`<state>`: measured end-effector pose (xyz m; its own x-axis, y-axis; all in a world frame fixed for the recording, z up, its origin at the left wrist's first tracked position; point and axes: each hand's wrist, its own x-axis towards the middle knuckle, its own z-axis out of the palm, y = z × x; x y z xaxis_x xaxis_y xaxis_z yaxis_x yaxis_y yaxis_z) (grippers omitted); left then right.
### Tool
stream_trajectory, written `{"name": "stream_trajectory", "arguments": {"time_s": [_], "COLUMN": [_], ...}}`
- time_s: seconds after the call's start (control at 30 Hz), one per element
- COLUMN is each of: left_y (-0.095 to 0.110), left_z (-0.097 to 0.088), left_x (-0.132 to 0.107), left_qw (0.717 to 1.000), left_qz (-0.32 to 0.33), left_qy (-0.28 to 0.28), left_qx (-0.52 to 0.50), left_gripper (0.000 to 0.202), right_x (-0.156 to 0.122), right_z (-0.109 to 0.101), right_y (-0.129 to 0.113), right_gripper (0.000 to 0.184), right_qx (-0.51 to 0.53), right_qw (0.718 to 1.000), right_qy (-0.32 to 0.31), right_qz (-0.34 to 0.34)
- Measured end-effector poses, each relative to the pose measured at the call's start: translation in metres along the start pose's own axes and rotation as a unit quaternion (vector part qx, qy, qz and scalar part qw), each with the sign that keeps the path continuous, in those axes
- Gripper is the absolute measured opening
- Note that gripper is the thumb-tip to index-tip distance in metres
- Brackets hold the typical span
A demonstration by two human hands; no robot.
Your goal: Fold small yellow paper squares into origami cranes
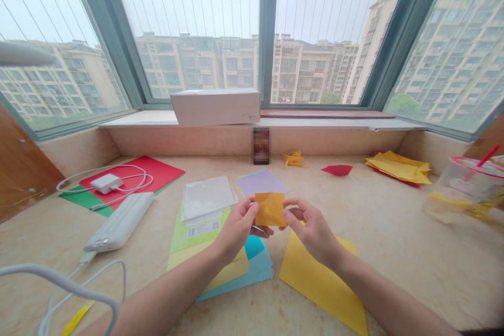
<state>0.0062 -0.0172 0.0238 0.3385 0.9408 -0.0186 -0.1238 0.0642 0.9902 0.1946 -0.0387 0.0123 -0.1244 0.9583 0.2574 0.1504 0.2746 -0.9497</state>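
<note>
I hold a small orange square of paper [270,209] upright between both hands, above the stone counter. My left hand [236,228] pinches its left edge with thumb and fingers. My right hand [311,228] grips its right edge by the fingertips. Under my hands lie a large yellow sheet [321,278], blue sheets [255,268] and a pale yellow sheet [228,270]. A lilac sheet [262,182] lies just beyond the orange square.
A power bank [120,228] with white cables and a charger [106,182] lie at the left on red and green paper. A white box [216,106] sits on the window sill. Folded yellow and red paper pieces [397,168] and a plastic cup [464,189] stand at the right.
</note>
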Motion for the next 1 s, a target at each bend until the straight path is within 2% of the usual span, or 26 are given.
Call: {"name": "stream_trajectory", "arguments": {"time_s": [0.1,0.23,0.37,0.47,0.57,0.63,0.73,0.87,1.0], "left_y": [-0.001,-0.002,-0.001,-0.001,-0.002,-0.003,-0.006,-0.008,-0.008], "left_z": [-0.004,-0.007,-0.006,-0.005,-0.006,-0.007,-0.008,-0.007,-0.005], "left_x": [0.003,0.006,0.005,0.004,0.004,0.005,0.006,0.006,0.004], "left_qw": [0.999,0.996,0.997,0.998,0.999,0.999,0.998,0.997,0.998], "left_qz": [-0.014,0.014,0.029,0.038,0.040,0.035,0.029,0.040,0.034], "left_qy": [-0.028,-0.073,-0.063,-0.046,-0.023,-0.006,0.005,0.013,0.001], "left_qx": [-0.028,-0.057,-0.035,-0.011,0.020,0.037,0.054,0.058,0.046], "left_gripper": [0.038,0.031,0.027,0.029,0.035,0.038,0.040,0.032,0.037], "right_x": [0.000,0.000,0.000,0.000,-0.001,-0.002,-0.003,-0.002,-0.002], "right_z": [-0.001,-0.003,-0.005,-0.009,-0.013,-0.016,-0.017,-0.013,-0.009], "right_y": [0.000,0.001,0.006,0.009,0.008,0.006,0.003,0.004,0.005], "right_gripper": [0.024,0.026,0.029,0.025,0.027,0.026,0.018,0.025,0.014], "right_qx": [-0.018,-0.011,-0.034,-0.152,-0.276,-0.338,-0.387,-0.373,-0.350], "right_qw": [1.000,1.000,0.999,0.981,0.935,0.906,0.874,0.872,0.872], "right_qy": [0.000,0.006,0.018,0.050,0.066,0.042,-0.033,-0.070,-0.109], "right_qz": [0.000,0.006,-0.015,-0.105,-0.212,-0.251,-0.293,-0.308,-0.324]}}
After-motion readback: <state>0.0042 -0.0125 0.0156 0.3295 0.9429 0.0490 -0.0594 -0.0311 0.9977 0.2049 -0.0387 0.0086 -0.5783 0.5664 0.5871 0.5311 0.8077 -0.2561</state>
